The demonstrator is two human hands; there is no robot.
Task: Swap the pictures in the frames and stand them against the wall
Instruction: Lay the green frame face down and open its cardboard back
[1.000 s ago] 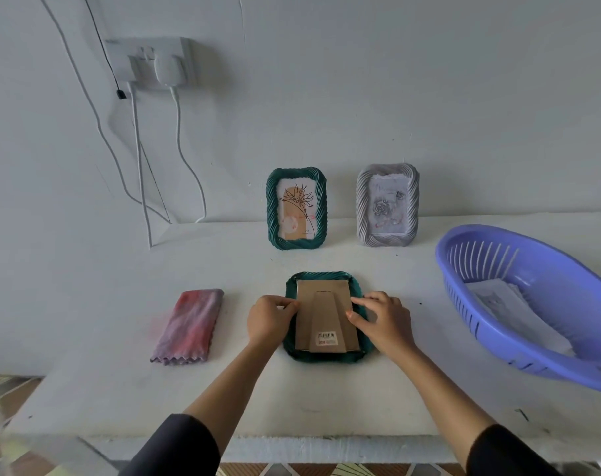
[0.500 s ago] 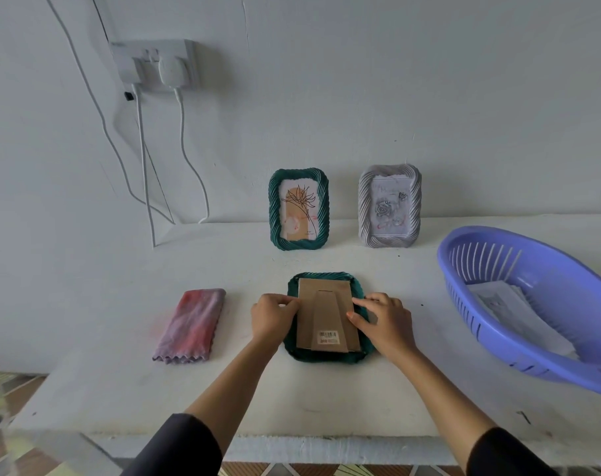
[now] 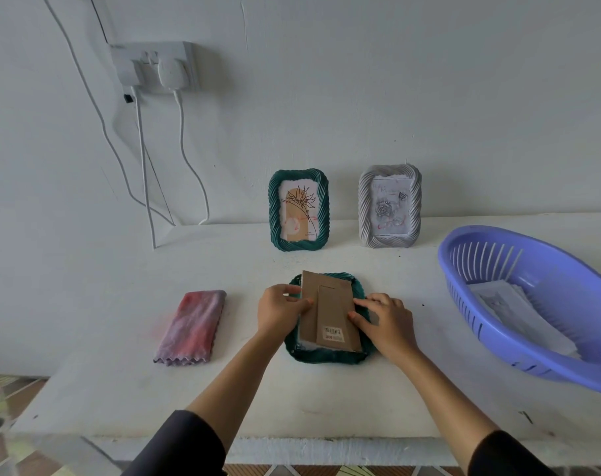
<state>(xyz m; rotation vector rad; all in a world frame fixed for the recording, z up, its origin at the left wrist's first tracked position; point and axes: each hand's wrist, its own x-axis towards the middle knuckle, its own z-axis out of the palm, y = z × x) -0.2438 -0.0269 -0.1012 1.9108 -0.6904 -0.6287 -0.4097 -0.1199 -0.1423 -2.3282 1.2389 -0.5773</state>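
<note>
A dark green frame (image 3: 326,355) lies face down on the white table (image 3: 120,372) in front of me. Its brown cardboard back (image 3: 330,310) with a barcode sticker is tilted up at its left edge, out of the frame. My left hand (image 3: 280,309) grips that left edge. My right hand (image 3: 384,321) presses its fingertips on the right edge of the back. Against the wall stand a green frame (image 3: 299,209) with a flower drawing and a grey frame (image 3: 390,206) with a rose picture.
A folded pink-purple cloth (image 3: 192,326) lies left of the hands. A blue plastic basket (image 3: 532,304) holding paper pictures (image 3: 511,304) sits at the right. A wall socket (image 3: 154,65) with white cables hangs at the upper left.
The cardboard back has lifted at its left side and turned slightly askew in the frame. Both hands stay at its edges.
</note>
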